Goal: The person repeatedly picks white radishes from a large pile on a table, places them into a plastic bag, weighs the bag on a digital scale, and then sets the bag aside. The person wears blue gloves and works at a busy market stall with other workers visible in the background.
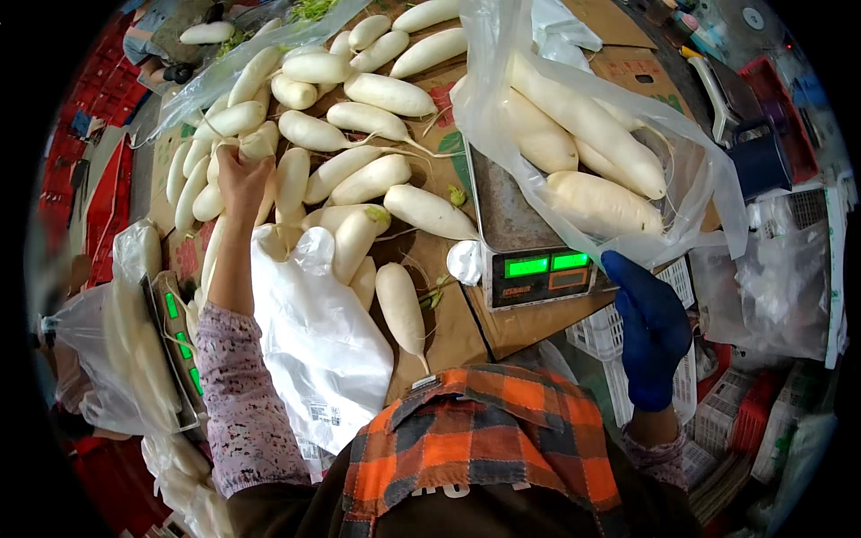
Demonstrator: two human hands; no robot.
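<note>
My bare left hand (pixel 242 176) is closed around a white daikon radish (pixel 259 141) in the heap at the far left. My right hand (pixel 649 343), in a dark blue glove, is beside the front right corner of a digital scale (pixel 538 265). Its fingertips reach the lower edge of a clear plastic bag (pixel 723 208); whether they pinch it is unclear. Several large daikons (pixel 585 128) lie in that bag on the scale's metal pan. A white plastic bag (pixel 316 336) lies below the heap, beside my left forearm. A single daikon (pixel 400 306) rests nearer to me, root end towards me.
Cardboard (pixel 444 323) covers the work surface. Bagged daikons (pixel 134 350) sit on a second scale (pixel 178 336) at the left. White crates (pixel 672 397) stand low at the right, near a dark blue container (pixel 760 158). Another person's arm (pixel 155 70) shows at the upper left.
</note>
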